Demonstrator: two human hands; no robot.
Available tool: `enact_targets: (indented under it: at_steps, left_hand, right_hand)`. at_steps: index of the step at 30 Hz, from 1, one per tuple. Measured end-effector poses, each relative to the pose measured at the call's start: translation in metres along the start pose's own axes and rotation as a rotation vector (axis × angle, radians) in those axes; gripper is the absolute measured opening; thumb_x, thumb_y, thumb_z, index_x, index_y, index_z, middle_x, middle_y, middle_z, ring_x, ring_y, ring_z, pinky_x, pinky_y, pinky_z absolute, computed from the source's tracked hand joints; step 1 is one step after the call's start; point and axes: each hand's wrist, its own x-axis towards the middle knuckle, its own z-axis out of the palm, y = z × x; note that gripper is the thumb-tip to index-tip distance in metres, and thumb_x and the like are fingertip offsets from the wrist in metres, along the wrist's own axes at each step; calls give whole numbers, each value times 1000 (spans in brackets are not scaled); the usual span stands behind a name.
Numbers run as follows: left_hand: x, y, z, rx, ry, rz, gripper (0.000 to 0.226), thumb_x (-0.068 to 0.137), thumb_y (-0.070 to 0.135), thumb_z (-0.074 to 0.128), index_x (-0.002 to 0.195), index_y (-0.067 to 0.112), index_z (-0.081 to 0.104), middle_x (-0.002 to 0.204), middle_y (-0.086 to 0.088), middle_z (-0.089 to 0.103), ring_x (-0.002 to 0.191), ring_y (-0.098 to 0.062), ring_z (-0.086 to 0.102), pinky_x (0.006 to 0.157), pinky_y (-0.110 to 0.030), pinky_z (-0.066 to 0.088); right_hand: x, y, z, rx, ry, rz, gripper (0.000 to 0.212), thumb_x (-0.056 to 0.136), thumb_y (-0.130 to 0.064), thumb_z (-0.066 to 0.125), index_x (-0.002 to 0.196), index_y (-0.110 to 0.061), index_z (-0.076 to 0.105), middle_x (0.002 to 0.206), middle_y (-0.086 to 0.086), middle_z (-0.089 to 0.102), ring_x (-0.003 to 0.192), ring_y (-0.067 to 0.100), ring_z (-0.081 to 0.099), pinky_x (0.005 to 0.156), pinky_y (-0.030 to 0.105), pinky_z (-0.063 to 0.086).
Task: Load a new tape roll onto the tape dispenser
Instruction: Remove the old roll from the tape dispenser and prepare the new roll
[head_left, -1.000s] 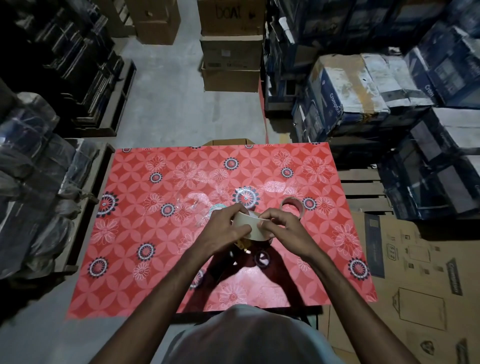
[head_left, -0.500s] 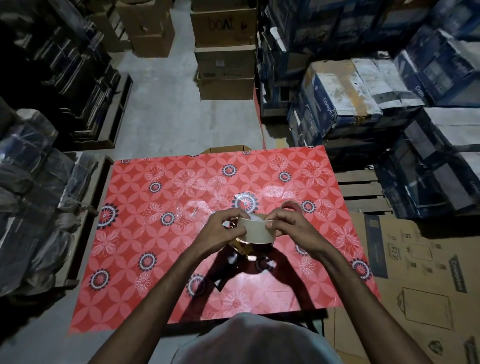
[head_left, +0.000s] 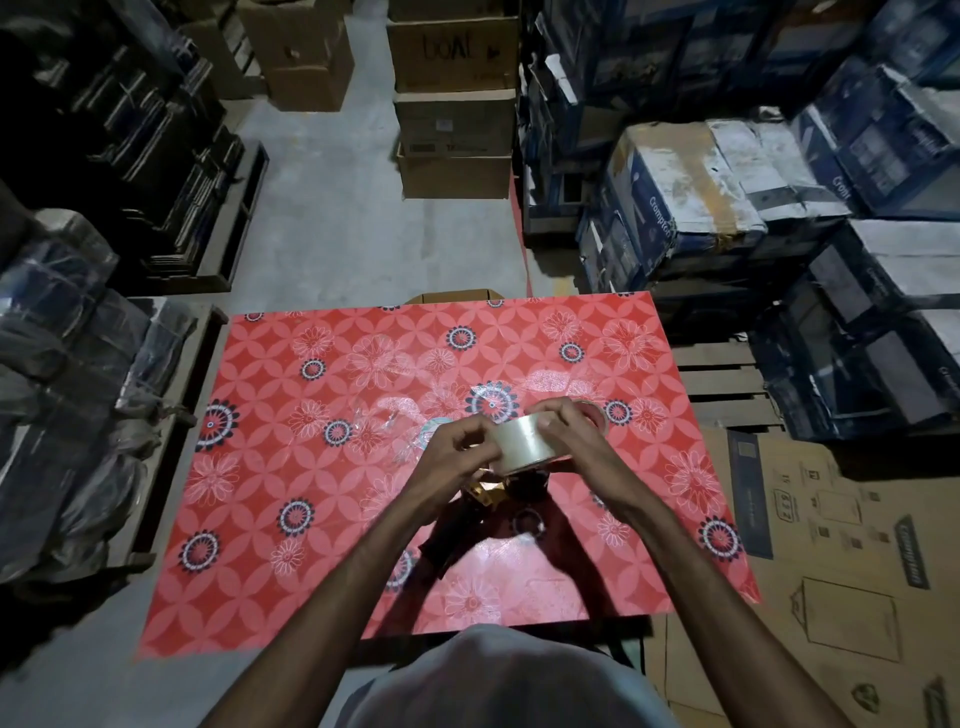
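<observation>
A pale, clear tape roll (head_left: 524, 441) is held above the red flowered table (head_left: 291, 467), between both hands. My left hand (head_left: 457, 449) pinches its left side and my right hand (head_left: 571, 436) grips its right side and top. Just below the roll lies the tape dispenser (head_left: 480, 506), dark with a gold-coloured part, mostly hidden under my hands. Behind my right hand an empty-looking tape core (head_left: 592, 410) peeks out on the table.
Crumpled clear plastic wrap (head_left: 395, 421) lies on the table left of my hands. Stacked cardboard boxes (head_left: 452, 104) stand beyond the table, blue cartons (head_left: 701, 197) at the right, wrapped bundles (head_left: 67, 338) at the left. Flattened cardboard (head_left: 831, 545) lies at the right.
Both hands have turned the tape roll a little and kept it over the dispenser; the camera view has shifted slightly.
</observation>
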Motion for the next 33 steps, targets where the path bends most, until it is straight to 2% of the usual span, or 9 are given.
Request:
enact_targets:
  at_steps: [3, 6, 9, 13, 16, 22, 26, 30, 33]
  left_hand:
    - [-3, 1, 6, 83, 61, 25, 18, 81, 34, 73, 83, 16, 73, 78, 2, 71, 71, -14, 67, 63, -30, 56]
    - [-6, 0, 7, 107, 98, 38, 9, 92, 30, 77, 94, 22, 78, 88, 1, 77, 74, -11, 70, 63, -31, 56]
    - [-11, -1, 6, 91, 113, 19, 13, 94, 21, 77, 107, 23, 79, 95, 2, 79, 79, -8, 75, 64, -28, 61]
    - [-16, 4, 5, 18, 72, -5, 22, 91, 13, 80, 112, 20, 80, 93, 6, 80, 80, -10, 77, 65, -27, 62]
    - [-17, 9, 0, -29, 27, -20, 30, 89, 9, 81, 116, 22, 79, 92, 8, 82, 82, -11, 77, 66, -26, 61]
    - [-13, 9, -9, -61, 2, -66, 34, 92, 8, 78, 111, 36, 81, 102, 5, 82, 92, -18, 76, 74, -35, 63]
    - [-13, 8, -7, -72, -10, -75, 34, 93, 8, 77, 114, 35, 79, 102, 10, 81, 89, -13, 76, 71, -30, 63]
    - [-14, 4, -2, -75, 55, -49, 40, 91, 11, 80, 127, 28, 73, 105, 2, 82, 93, -15, 78, 72, -29, 62]
    - [-16, 0, 5, -106, 168, -32, 38, 89, 6, 80, 125, 16, 71, 106, -9, 80, 96, -22, 78, 70, -28, 60]
  right_hand:
    - [-1, -1, 12, -416, 19, -80, 57, 91, -71, 51, 134, -34, 49, 132, -9, 51, 116, 12, 57, 95, 32, 52]
    - [2, 0, 16, -498, 54, -120, 46, 101, -59, 52, 141, -38, 47, 140, -11, 44, 121, 9, 52, 96, 29, 47]
    - [3, 4, 12, -403, 33, -115, 37, 103, -52, 54, 137, -39, 50, 139, -8, 47, 119, 12, 54, 90, 26, 47]
    - [2, 10, 7, -230, -12, -106, 35, 92, -62, 59, 124, -47, 57, 131, -7, 52, 117, 20, 61, 95, 44, 57]
    - [1, 13, 4, -109, -16, -59, 40, 91, -60, 62, 124, -39, 58, 127, 1, 53, 115, 27, 63, 96, 50, 58]
    - [-5, 12, 7, 75, -25, -31, 37, 96, -43, 59, 128, -26, 56, 119, 1, 58, 99, 13, 64, 81, 27, 56]
    - [-5, 18, 8, 108, -28, -7, 36, 97, -43, 59, 128, -26, 56, 119, 3, 59, 96, 11, 65, 83, 31, 57]
    - [-2, 21, 13, 78, 85, 45, 46, 86, -53, 72, 105, -12, 61, 106, 15, 67, 88, 17, 69, 79, 39, 60]
    - [1, 27, 17, -9, 169, 6, 38, 83, -48, 83, 74, -19, 59, 75, -3, 62, 69, 10, 59, 65, 32, 48]
